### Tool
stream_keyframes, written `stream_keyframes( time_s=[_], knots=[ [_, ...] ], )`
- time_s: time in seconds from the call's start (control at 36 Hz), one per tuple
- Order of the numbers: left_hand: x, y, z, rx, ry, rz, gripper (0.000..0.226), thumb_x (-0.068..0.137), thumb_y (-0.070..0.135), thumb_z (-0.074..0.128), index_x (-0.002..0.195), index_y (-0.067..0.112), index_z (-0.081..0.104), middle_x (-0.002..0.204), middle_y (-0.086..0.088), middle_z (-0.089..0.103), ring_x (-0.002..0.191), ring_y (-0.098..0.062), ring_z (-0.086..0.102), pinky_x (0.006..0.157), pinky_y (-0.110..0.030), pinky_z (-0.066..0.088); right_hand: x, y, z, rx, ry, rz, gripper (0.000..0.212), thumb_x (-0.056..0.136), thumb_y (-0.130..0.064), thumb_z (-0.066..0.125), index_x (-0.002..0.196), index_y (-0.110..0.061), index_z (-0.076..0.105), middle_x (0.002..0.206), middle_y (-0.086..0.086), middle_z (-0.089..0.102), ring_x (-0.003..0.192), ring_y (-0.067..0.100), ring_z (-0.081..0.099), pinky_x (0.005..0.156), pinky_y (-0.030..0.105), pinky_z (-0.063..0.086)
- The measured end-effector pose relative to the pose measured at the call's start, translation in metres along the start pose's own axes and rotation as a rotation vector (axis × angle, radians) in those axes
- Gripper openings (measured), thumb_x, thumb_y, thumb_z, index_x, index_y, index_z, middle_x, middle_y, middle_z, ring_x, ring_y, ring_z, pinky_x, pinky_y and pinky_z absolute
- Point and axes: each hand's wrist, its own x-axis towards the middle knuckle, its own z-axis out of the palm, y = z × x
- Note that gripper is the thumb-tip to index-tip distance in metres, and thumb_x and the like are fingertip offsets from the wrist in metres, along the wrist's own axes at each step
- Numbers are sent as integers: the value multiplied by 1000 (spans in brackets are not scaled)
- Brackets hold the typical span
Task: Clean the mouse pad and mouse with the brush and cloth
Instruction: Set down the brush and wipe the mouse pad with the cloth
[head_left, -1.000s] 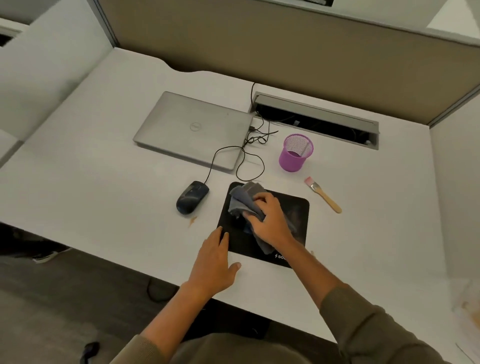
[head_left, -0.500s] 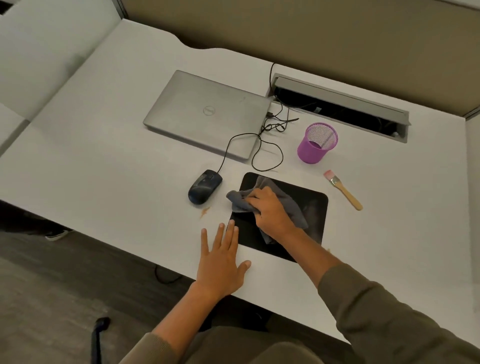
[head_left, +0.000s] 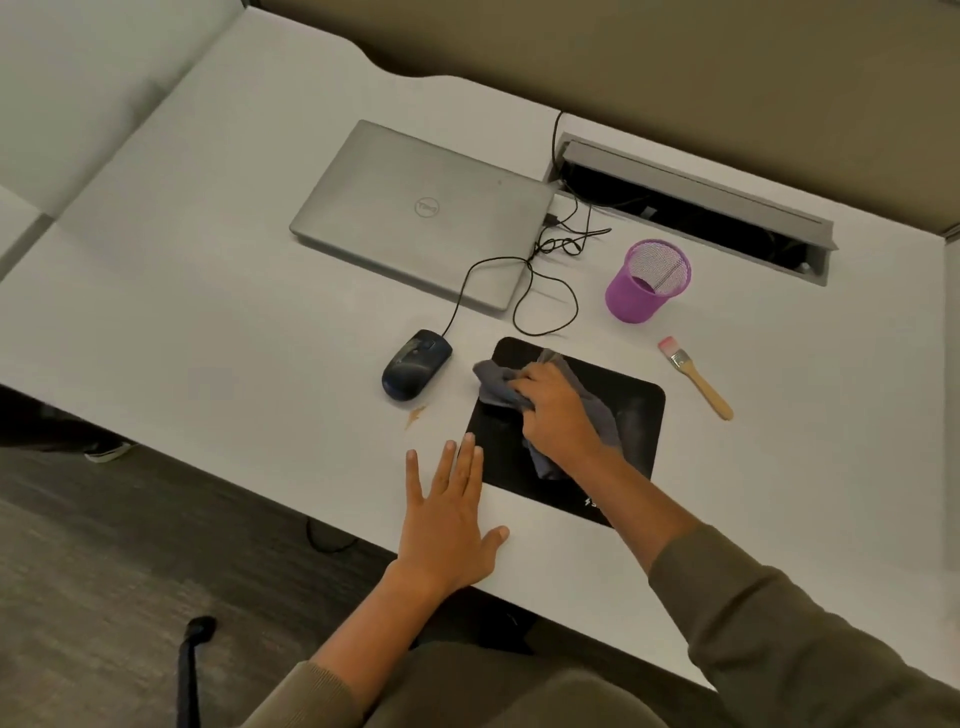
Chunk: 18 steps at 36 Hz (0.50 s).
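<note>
The right hand (head_left: 556, 410) holds the grey cloth (head_left: 498, 387) bunched on the black mouse pad (head_left: 631, 415) near the table's front edge, and the wired mouse (head_left: 415, 364) sits just left, nearer the flat, empty left hand (head_left: 447, 512).

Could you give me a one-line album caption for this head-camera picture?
Right hand wipes black rectangular mouse pad with crumpled grey cloth; left hand rests flat on white desk.

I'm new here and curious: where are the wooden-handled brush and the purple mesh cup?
Wooden-handled brush (head_left: 698, 381), head view, on its handle.
Purple mesh cup (head_left: 636, 299), head view, on its outer wall.
</note>
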Motion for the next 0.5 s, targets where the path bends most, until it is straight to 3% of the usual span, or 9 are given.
stream_keyframes(
  time_s=[0.06, 0.14, 0.22, 0.33, 0.39, 0.5],
  knots=[
    [0, 0, 0, 1, -5, 5, 104, 94, 81, 14, 162, 14, -28, 169, -9, -38, 157, -33, -31, 118, -71, -22, -10, 1, 2, -84, -86, -36, 28, 91, 0, 68, 119, 3, 72, 128, 21, 64, 122, 36, 56, 106, 34, 33],
    [-1, 0, -2, 7, -3, 5, 105, 94, 81, 16, 160, 14, -30, 169, -10, -37, 157, -34, -30, 118, -72, -22, -23, -8, 6, -259, -239, -47, 29, 94, -10, 64, 122, -14, 72, 128, 8, 62, 122, 26, 52, 109, 33, 30],
    [-1, 0, -4, 1, -6, 14, 104, 95, 81, 17, 158, 14, -32, 170, -11, -34, 158, -34, -30, 117, -73, -21, -26, -13, -4, -350, -383, -52, 27, 93, -11, 62, 116, -20, 73, 125, 0, 61, 120, 25, 50, 100, 30, 28],
    [-1, 0, -2, -14, 3, 16, 108, 95, 80, 23, 161, 13, -30, 168, -10, -39, 157, -33, -31, 118, -73, -20, -5, -12, -40, -68, -162, 96, 22, 93, -1, 62, 112, -5, 73, 121, 9, 63, 112, 30, 61, 97, 35, 49],
    [-1, -1, 0, -16, 6, 14, 109, 94, 80, 24, 161, 14, -31, 168, -10, -40, 157, -33, -31, 118, -72, -21, 10, -18, -46, -53, -75, 163, 26, 95, -2, 63, 119, -5, 72, 125, 13, 63, 115, 32, 60, 103, 41, 49],
    [1, -1, 0, -7, 4, 14, 110, 93, 79, 26, 161, 12, -30, 168, -11, -40, 157, -33, -31, 117, -73, -22, 27, -26, -25, -263, -171, 208, 31, 98, -11, 65, 129, -13, 67, 138, 9, 59, 127, 27, 56, 109, 31, 38]
  ],
)
